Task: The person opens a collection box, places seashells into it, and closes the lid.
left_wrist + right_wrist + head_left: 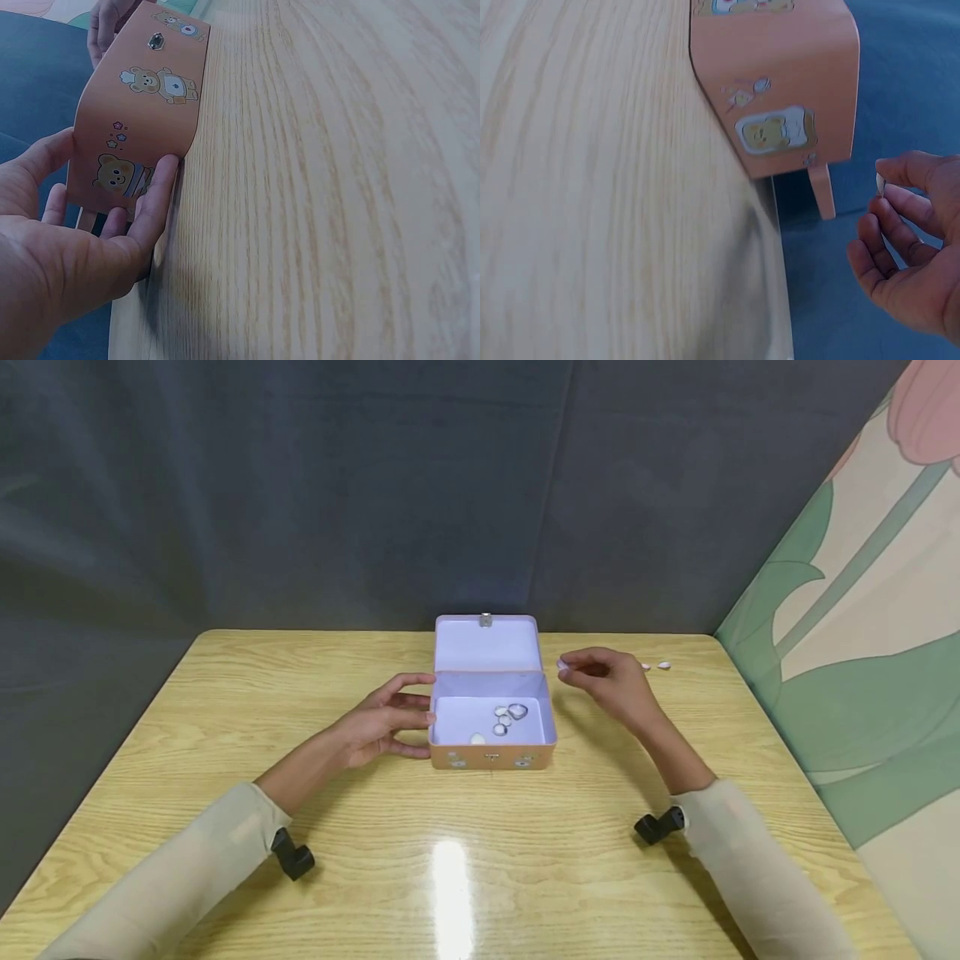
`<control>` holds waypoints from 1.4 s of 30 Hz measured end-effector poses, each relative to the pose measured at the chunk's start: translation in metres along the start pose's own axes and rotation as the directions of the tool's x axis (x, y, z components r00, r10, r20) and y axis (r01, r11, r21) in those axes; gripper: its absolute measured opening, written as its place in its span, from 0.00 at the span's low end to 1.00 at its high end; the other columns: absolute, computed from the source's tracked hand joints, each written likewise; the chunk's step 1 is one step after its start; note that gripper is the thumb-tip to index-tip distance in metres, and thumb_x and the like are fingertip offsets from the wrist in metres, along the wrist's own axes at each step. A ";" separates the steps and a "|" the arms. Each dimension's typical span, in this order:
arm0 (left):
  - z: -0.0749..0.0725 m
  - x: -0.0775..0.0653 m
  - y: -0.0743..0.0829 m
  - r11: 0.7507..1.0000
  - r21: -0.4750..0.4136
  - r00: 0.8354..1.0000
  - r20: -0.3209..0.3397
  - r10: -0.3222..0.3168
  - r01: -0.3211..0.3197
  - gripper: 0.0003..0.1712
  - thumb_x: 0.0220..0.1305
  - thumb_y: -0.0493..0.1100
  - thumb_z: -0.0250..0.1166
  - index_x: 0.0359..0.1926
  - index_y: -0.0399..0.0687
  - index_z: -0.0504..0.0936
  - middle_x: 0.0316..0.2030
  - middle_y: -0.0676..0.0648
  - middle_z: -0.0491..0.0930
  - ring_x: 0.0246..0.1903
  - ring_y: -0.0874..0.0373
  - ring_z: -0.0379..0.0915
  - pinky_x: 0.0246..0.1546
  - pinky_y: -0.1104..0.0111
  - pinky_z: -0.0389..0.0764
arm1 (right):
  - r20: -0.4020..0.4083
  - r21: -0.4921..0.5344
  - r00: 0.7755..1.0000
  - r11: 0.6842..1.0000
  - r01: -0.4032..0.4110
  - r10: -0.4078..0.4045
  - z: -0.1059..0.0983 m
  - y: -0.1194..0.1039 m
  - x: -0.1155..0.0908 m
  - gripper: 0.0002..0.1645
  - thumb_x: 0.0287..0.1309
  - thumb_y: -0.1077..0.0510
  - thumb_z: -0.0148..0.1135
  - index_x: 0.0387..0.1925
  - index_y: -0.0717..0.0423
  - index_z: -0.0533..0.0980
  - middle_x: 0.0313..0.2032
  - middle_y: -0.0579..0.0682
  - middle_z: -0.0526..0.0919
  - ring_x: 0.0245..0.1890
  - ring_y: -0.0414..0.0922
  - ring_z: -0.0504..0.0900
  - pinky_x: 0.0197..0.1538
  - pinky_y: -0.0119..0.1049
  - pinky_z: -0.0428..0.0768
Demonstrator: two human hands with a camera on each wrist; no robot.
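An orange tin box [492, 758] with bear pictures outside and a lavender inside stands on the table, its hinged lid [487, 643] raised at the back. Several small clear and whitish pieces [500, 729] lie on its floor, one of them heart-shaped [517, 712]. Spread fingers of my left hand [382, 718] touch the box's left side, also seen in the left wrist view on the tin's end [124, 176]. To the right of the box, my right hand [611, 681] pinches a small pale piece [880, 184] between thumb and fingertips, apart from the box.
Two small whitish pieces [664, 666] lie behind my right hand near the table's back edge. The wood-grain table [360, 860] ends at a dark curtain [360, 510]. A flower-patterned cloth [885, 710] hangs along the right.
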State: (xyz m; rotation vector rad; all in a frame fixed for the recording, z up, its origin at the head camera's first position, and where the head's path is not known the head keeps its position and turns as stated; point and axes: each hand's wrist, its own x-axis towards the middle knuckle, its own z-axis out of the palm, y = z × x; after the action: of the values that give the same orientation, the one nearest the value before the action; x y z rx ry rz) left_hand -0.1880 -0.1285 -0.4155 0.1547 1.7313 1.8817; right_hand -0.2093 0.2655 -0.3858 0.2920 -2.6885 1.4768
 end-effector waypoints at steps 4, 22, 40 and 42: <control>0.000 0.000 0.000 1.000 0.002 1.000 -0.001 0.002 -0.002 0.44 0.80 0.34 0.67 0.88 0.57 0.59 0.80 0.34 0.63 0.64 0.41 0.81 0.54 0.48 0.97 | 0.005 -0.012 1.000 1.000 -0.001 0.001 0.006 -0.009 0.000 0.20 0.75 0.54 0.76 0.61 0.61 0.89 0.59 0.63 0.92 0.46 0.36 0.87 0.46 0.20 0.85; 0.001 0.000 0.000 1.000 0.003 1.000 -0.007 0.002 -0.002 0.45 0.80 0.33 0.67 0.88 0.57 0.58 0.79 0.34 0.63 0.65 0.41 0.81 0.53 0.49 0.97 | 0.036 0.004 0.998 0.999 0.052 -0.052 0.032 -0.034 0.002 0.16 0.72 0.59 0.78 0.57 0.60 0.90 0.56 0.61 0.93 0.47 0.48 0.88 0.46 0.21 0.84; 0.000 0.002 0.000 1.000 0.001 1.000 -0.002 -0.001 0.001 0.44 0.81 0.34 0.67 0.88 0.58 0.59 0.80 0.33 0.63 0.65 0.41 0.81 0.55 0.46 0.96 | 0.102 0.038 0.991 0.996 0.084 -0.088 0.061 -0.045 0.002 0.16 0.70 0.58 0.79 0.56 0.57 0.91 0.51 0.57 0.94 0.47 0.48 0.88 0.48 0.26 0.85; 0.000 0.002 0.000 1.000 -0.001 1.000 -0.004 -0.005 0.005 0.44 0.81 0.34 0.67 0.87 0.59 0.60 0.80 0.34 0.63 0.65 0.41 0.81 0.55 0.46 0.96 | 0.108 0.035 0.990 0.995 0.090 -0.094 0.065 -0.046 0.003 0.16 0.70 0.58 0.79 0.56 0.57 0.91 0.51 0.57 0.94 0.47 0.49 0.88 0.49 0.26 0.85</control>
State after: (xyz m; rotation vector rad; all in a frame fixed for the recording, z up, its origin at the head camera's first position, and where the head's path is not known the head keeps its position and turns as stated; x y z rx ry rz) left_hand -0.1899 -0.1274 -0.4156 0.1463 1.7316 1.8806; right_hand -0.2007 0.1866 -0.3819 0.5061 -2.6960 1.5190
